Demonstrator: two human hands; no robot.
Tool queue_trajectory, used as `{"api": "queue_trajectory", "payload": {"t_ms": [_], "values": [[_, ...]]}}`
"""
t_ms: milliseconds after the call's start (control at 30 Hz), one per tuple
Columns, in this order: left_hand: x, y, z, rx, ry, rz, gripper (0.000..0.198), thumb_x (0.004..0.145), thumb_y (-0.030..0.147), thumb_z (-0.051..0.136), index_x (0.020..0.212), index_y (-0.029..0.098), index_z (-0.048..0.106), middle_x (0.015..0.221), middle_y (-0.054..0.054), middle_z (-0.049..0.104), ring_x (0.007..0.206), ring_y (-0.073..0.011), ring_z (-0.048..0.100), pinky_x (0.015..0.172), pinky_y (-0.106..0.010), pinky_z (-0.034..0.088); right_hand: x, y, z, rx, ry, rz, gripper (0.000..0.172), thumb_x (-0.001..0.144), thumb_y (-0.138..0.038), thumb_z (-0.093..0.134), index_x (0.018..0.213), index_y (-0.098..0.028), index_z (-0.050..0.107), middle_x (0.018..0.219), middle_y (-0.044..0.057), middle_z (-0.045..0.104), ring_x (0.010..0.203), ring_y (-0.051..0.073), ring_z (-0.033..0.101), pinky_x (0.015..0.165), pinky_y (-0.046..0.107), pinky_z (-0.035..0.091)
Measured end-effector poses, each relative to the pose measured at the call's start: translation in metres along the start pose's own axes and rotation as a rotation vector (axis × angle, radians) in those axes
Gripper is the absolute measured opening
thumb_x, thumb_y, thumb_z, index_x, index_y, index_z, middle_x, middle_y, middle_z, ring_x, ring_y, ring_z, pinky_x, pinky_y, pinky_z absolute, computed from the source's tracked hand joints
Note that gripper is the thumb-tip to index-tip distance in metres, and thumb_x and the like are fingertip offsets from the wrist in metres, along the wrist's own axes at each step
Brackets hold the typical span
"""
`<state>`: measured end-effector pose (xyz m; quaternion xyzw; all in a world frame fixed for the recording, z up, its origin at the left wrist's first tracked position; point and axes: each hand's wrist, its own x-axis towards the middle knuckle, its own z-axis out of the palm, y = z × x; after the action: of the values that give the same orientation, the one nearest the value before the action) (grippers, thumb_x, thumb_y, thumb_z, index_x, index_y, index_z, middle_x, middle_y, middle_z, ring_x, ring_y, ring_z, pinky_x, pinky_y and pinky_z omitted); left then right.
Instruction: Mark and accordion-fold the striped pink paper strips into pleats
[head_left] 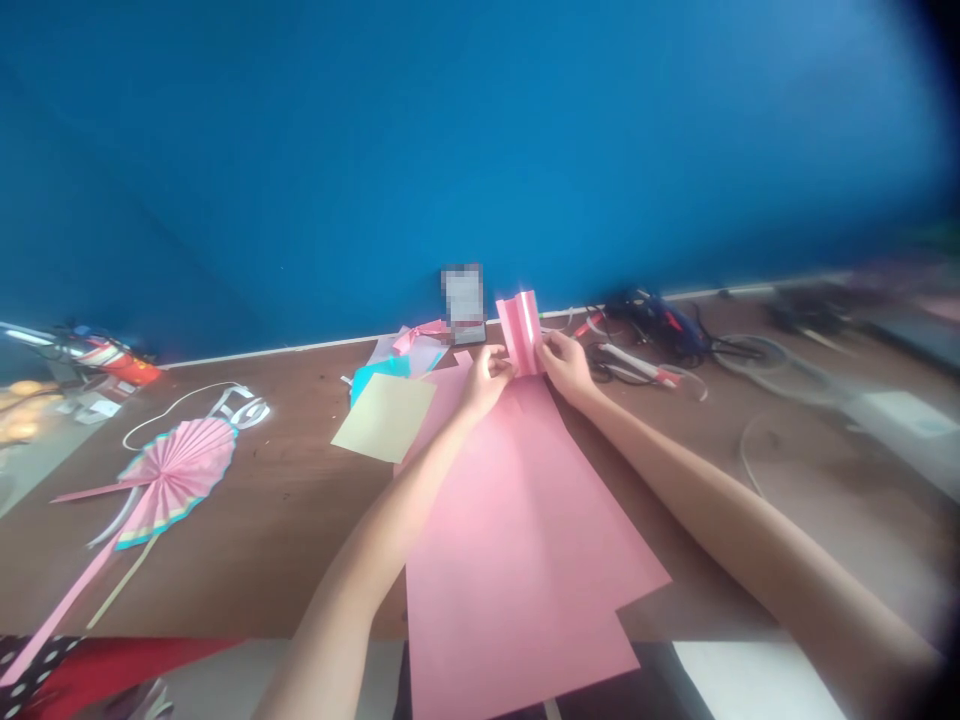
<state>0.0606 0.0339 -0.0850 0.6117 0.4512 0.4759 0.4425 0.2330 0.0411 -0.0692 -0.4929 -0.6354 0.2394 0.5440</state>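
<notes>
A large pink paper sheet (517,540) lies on the brown table (285,510), stretching from the near edge toward the wall. Its far end is pleated into a folded strip (520,330) that stands up. My left hand (486,378) pinches the left side of the pleats. My right hand (566,365) pinches the right side. Both hands have their fingers closed on the folded paper.
A pale yellow sheet (386,415) and teal and pink scraps (379,372) lie left of my hands. A finished pink paper fan (176,475) with long strips lies far left. Glue gun, cables and tools (660,335) are cluttered at the right, along the blue wall (480,150).
</notes>
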Motion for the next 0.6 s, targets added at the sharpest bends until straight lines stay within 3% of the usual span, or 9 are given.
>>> {"api": "queue_trajectory", "payload": {"t_ms": [167,367,467,600], "values": [[0.0,0.002,0.001,-0.021,0.061,0.048,0.037,0.078,0.024,0.067,0.111,0.023,0.05,0.088,-0.002,0.062,0.084,-0.0157,0.061,0.082,-0.032,0.047,0.0,0.0,0.0,-0.021,-0.016,-0.005,0.022,0.082,-0.036,0.049,0.069,-0.019,0.055,0.066,0.001,0.058,0.062,0.015,0.049,0.06,0.027,0.039],[-0.002,0.008,0.0,0.127,0.17,0.187,0.012,0.075,0.012,0.061,0.08,0.02,0.054,0.09,-0.001,0.058,0.089,-0.0143,0.058,0.084,-0.028,0.045,-0.003,-0.005,0.0,-0.093,-0.054,-0.044,0.02,0.083,-0.034,0.049,0.072,-0.019,0.057,0.066,0.001,0.06,0.061,0.015,0.052,0.06,0.026,0.039],[-0.004,0.012,0.0,0.154,0.109,0.237,0.007,0.079,0.017,0.061,0.085,0.02,0.061,0.096,-0.003,0.061,0.097,-0.0166,0.058,0.086,-0.028,0.045,-0.006,-0.007,0.002,-0.152,-0.075,-0.145,0.02,0.085,-0.033,0.049,0.073,-0.02,0.056,0.069,0.002,0.061,0.063,0.015,0.053,0.062,0.027,0.038],[-0.005,0.015,0.001,0.075,0.07,0.18,0.015,0.083,0.034,0.062,0.089,0.02,0.064,0.094,-0.005,0.065,0.094,-0.0178,0.06,0.085,-0.029,0.046,-0.011,-0.01,0.005,-0.274,-0.123,-0.237,0.023,0.089,-0.036,0.047,0.075,-0.02,0.056,0.069,0.003,0.06,0.062,0.016,0.05,0.061,0.028,0.035]]}}
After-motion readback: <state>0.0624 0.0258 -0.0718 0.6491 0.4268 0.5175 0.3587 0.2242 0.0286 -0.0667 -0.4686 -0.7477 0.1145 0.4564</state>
